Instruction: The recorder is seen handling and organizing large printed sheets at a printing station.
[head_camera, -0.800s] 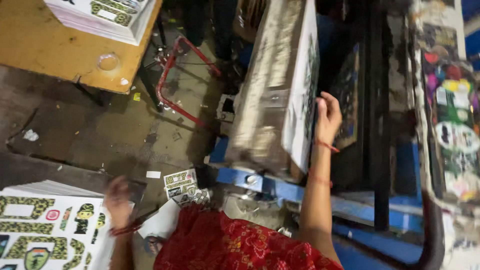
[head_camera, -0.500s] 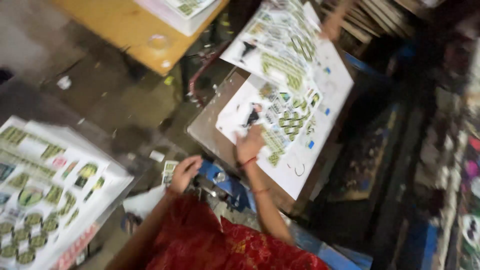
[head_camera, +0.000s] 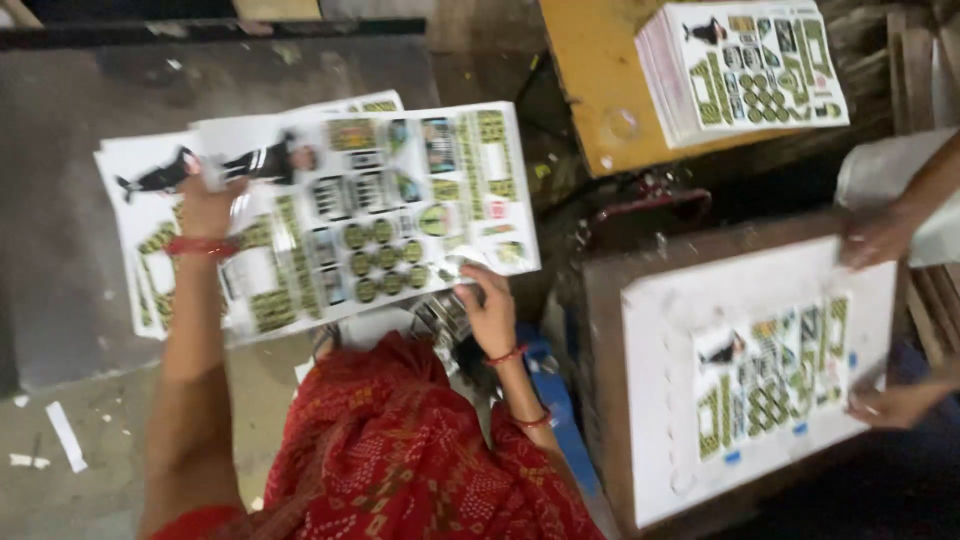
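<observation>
Since the earlier frames, we see the printed sheet (head_camera: 365, 215) lifted off the press bed and carried over to the left, where it now hangs above the stack of printed sheets (head_camera: 135, 230) on the grey table (head_camera: 60, 290). Nearest to us is the red patterned garment (head_camera: 400, 450) across the lap. Just above it, the right hand (head_camera: 490, 310) pinches the sheet's lower right edge, fingers closed on the paper. The left hand (head_camera: 207, 200) grips the sheet's upper left part, also closed on it, with a red bangle at the wrist. To the right, a fresh white sheet (head_camera: 760, 385) with a smaller print lies flat on the press bed (head_camera: 600, 300); another person's hands (head_camera: 880, 235) touch its far edges, one at the top corner, one lower down. Farther off, a second pile of printed sheets (head_camera: 745, 65) rests on a yellow board (head_camera: 590, 90).
</observation>
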